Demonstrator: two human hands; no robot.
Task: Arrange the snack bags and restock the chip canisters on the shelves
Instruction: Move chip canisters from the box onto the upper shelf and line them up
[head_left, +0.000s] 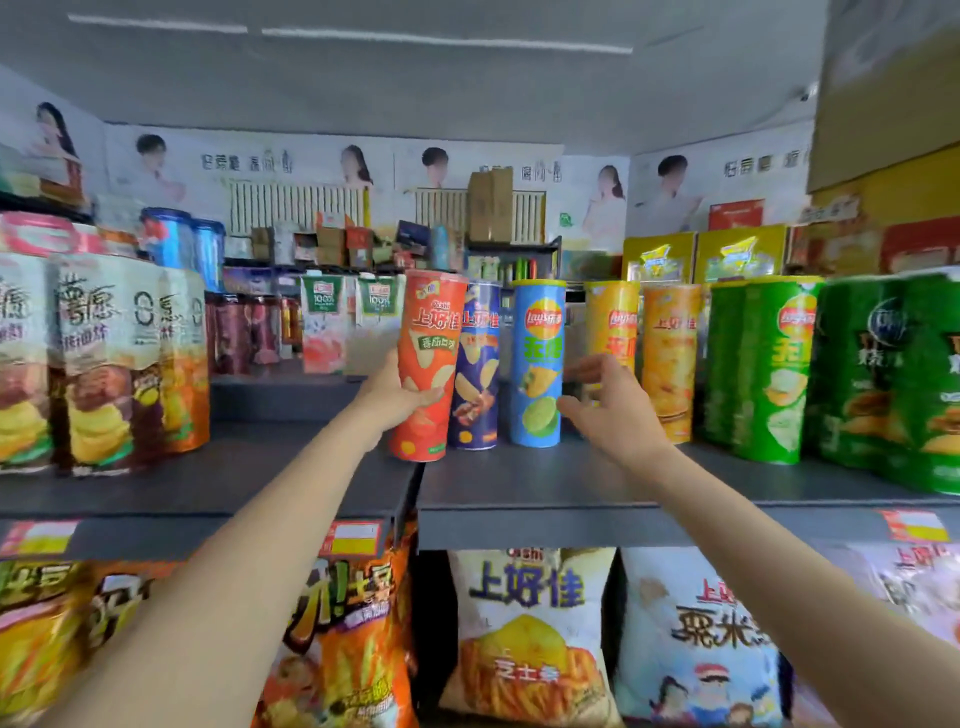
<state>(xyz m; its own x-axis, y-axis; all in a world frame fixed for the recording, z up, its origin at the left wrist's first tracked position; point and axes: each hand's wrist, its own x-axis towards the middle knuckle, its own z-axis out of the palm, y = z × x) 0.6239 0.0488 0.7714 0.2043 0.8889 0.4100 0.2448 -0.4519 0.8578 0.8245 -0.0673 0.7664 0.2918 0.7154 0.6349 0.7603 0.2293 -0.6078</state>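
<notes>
While the left hand (397, 395) grips the red canister (428, 364) upright near the shelf (545, 493) front edge, just beside the dark blue canister (477, 364), the right hand (605, 400) spreads open beside the light blue canister (537, 361). Bare shelf lies left. Snack bags (519, 634) below are partly hidden by both arms.

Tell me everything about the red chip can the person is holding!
The red chip can is a tall tube with a pale rim on top, printed with white Chinese letters, a green label and pictures of chips. It looks like cardboard. It leans slightly and its bottom is at the front edge of the dark shelf. The left hand grips its lower half. A dark blue can stands right beside it.
</notes>
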